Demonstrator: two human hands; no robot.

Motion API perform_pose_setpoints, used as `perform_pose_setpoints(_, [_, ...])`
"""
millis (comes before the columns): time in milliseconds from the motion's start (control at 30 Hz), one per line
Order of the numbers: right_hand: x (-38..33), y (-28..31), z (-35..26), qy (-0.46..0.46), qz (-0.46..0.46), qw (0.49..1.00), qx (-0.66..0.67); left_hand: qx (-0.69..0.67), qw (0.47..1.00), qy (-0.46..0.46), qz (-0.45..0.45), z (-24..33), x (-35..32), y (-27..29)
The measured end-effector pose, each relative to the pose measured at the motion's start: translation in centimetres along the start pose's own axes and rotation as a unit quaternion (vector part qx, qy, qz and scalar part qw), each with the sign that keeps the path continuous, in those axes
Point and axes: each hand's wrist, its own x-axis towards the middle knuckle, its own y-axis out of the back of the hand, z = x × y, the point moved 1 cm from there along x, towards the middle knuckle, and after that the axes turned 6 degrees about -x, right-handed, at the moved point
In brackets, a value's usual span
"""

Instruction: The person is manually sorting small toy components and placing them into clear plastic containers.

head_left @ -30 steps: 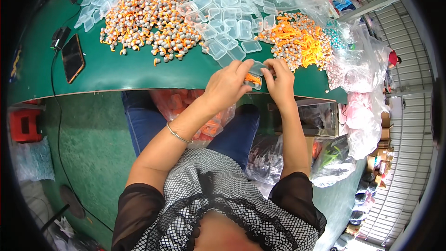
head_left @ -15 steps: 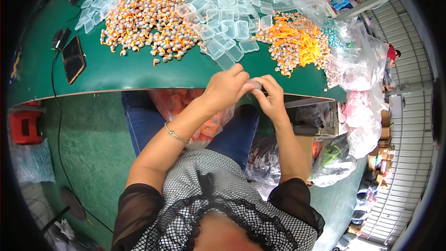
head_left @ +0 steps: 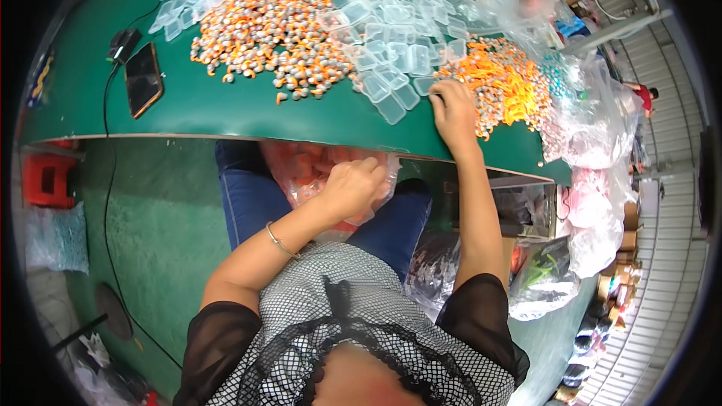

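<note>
My left hand (head_left: 353, 189) hangs over an open clear bag (head_left: 289, 180) of orange pieces in my lap. Its fingers are curled together, and whatever they hold is hidden. At the table, my right hand (head_left: 456, 111) reaches to the left edge of a pile of small grey-and-orange pieces with yellow-orange strips (head_left: 517, 90). Its fingers bend down, close to a small clear plastic box (head_left: 424, 86); what lies under the fingertips cannot be made out. Left of that hand are many loose clear boxes (head_left: 391, 108) and a larger heap of grey-and-orange pieces (head_left: 263, 26).
A phone (head_left: 143, 80) and black adapter (head_left: 123, 45) with a cable lie at the left of the green table (head_left: 226, 114). Clear bags (head_left: 594, 120) crowd the right end. Below stand a red stool (head_left: 48, 179) and filled bags (head_left: 543, 280).
My hands have parted from a small clear thing they held together. The left dropped back over the lap bag; the right went forward to the pile. The view shifted slightly.
</note>
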Motion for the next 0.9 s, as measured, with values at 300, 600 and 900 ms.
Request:
perform_pose_setpoints(300, [-1.3,4.0,-1.5,-0.061,-0.052,0.994,0.080,0.119,0.969,0.108,0.188,-3.0,5.4,8.7])
perform_pose_setpoints(600, [-5.6,6.0,-4.6,-0.007,-0.023,1.000,0.002,0.192,0.952,0.159,0.175,-4.3,8.4,6.6])
perform_pose_setpoints(900, [-4.3,5.1,-3.2,-0.068,0.004,0.996,0.051,0.170,0.958,0.151,0.173,-4.2,7.2,7.2])
